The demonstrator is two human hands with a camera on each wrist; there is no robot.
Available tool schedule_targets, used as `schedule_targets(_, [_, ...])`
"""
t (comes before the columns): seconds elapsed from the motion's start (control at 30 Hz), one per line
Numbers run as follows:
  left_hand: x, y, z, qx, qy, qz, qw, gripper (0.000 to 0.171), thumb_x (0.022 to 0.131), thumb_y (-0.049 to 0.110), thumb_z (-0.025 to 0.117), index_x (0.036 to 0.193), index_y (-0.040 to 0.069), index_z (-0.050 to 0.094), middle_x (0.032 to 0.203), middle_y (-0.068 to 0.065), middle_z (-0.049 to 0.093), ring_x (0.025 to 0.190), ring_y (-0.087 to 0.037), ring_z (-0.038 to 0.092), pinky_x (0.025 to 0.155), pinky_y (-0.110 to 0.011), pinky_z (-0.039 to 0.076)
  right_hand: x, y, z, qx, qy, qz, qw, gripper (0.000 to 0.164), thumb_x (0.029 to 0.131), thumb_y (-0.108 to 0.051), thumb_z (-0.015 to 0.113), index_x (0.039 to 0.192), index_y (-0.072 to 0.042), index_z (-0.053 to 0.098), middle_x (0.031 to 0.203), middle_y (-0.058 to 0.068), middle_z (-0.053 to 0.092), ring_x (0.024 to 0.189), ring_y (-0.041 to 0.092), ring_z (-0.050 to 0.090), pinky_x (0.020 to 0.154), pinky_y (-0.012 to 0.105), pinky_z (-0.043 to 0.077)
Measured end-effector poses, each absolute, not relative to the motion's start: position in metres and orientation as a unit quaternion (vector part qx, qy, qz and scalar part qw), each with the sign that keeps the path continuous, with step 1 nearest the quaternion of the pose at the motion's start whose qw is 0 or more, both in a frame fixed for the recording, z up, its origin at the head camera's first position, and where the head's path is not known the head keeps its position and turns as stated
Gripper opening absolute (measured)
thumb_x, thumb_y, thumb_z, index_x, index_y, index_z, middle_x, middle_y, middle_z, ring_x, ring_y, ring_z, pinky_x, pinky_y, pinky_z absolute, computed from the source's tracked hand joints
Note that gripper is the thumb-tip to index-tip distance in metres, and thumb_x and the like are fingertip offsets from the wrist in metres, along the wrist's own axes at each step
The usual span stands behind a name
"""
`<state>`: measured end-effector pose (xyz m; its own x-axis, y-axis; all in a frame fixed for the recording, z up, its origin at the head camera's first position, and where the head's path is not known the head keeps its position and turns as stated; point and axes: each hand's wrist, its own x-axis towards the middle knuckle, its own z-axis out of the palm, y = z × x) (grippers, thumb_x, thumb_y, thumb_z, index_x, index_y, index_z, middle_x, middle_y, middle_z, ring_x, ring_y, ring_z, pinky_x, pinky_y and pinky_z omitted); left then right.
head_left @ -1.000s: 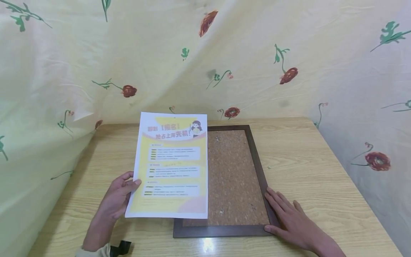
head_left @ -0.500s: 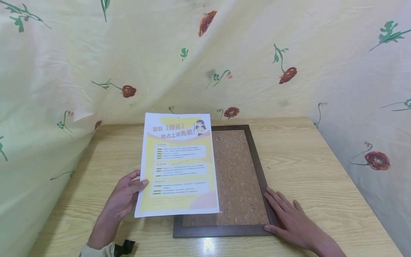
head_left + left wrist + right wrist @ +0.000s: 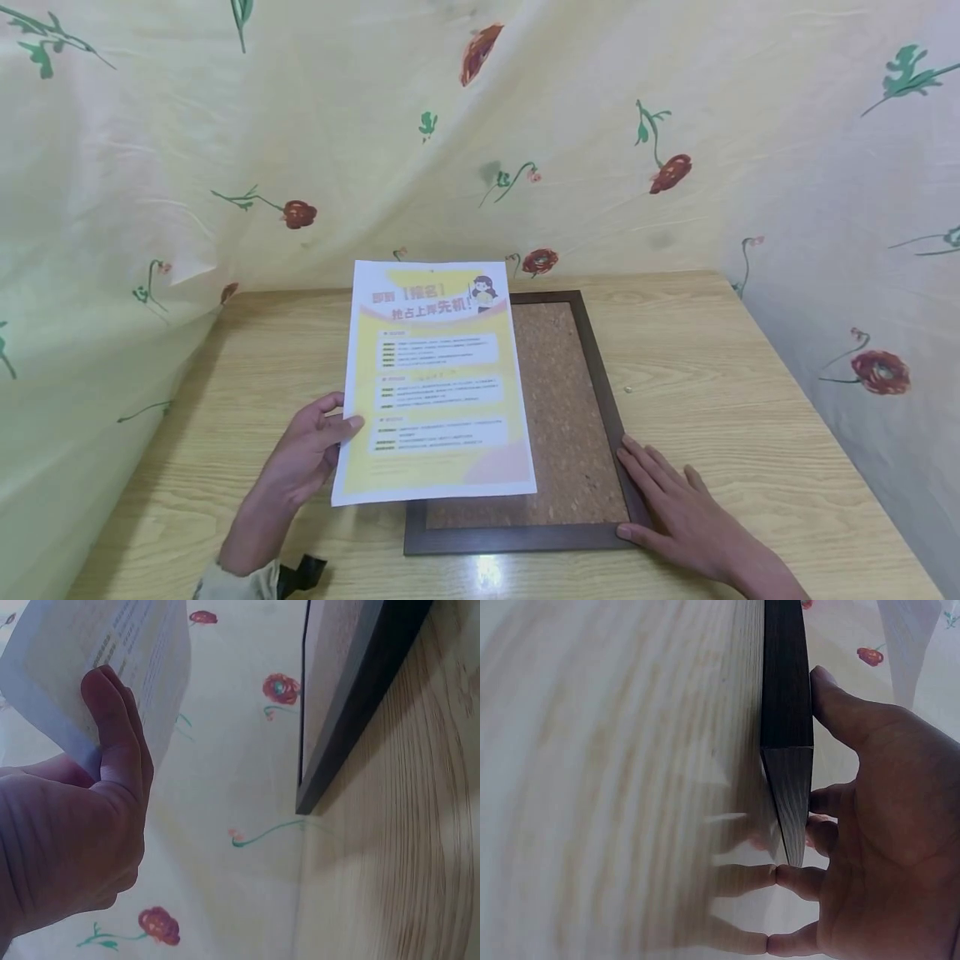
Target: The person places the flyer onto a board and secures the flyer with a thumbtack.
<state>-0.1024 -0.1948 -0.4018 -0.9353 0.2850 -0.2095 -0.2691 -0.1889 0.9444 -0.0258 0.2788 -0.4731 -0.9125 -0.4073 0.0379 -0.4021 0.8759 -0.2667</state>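
My left hand [image 3: 303, 454] pinches the left edge of a printed paper poster [image 3: 435, 392], yellow and white with a cartoon figure at its top right. The sheet is raised and overlaps the left part of a cork board [image 3: 570, 417] in a dark wooden frame [image 3: 517, 538]. In the left wrist view the thumb and fingers [image 3: 116, 735] lie on opposite faces of the sheet. At the board's near right corner rests my right hand [image 3: 693, 521], fingers extended along the right rim and thumb at the front rim. The right wrist view shows its fingertips touching the frame and table.
The board lies flat on a light wood-grain table [image 3: 750, 417]. A small clear pin-like item [image 3: 628, 390] sits to its right. Flower-printed cloth [image 3: 375, 125] hangs behind the table and along both sides. A black strap [image 3: 303, 575] shows at the left wrist.
The left hand has carried the poster rightward, so it covers more of the cork board. The right hand and the framed board have stayed in place.
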Motion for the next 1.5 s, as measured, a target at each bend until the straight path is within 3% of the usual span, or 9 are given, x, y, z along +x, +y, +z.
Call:
schedule_targets(1.03, [-0.111, -0.154, -0.398, 0.013, 0.578, 0.790, 0.203, 0.041, 0.097, -0.009, 0.049, 0.135, -0.011, 0.037, 0.122, -0.022, 0.065, 0.104, -0.031, 0.068, 0.082, -0.041, 0.057, -0.026, 0.279, -0.472, -0.214, 0.968, -0.132, -0.002, 0.087, 0.088, -0.060, 0.064, 0.153, -0.009, 0.036, 0.160, 0.008, 0.028, 0.137, 0.044, 0.036, 0.091, 0.076, 0.034])
schedule_targets(1.5, [-0.114, -0.137, -0.401, 0.031, 0.561, 0.795, 0.228, 0.043, 0.096, -0.010, 0.050, 0.137, -0.011, 0.037, 0.123, -0.022, 0.065, 0.104, -0.031, 0.067, 0.083, -0.040, 0.057, -0.026, 0.278, -0.470, -0.197, 0.969, -0.143, 0.028, 0.089, 0.089, -0.063, 0.060, 0.155, -0.011, 0.032, 0.162, 0.006, 0.024, 0.140, 0.042, 0.032, 0.095, 0.076, 0.030])
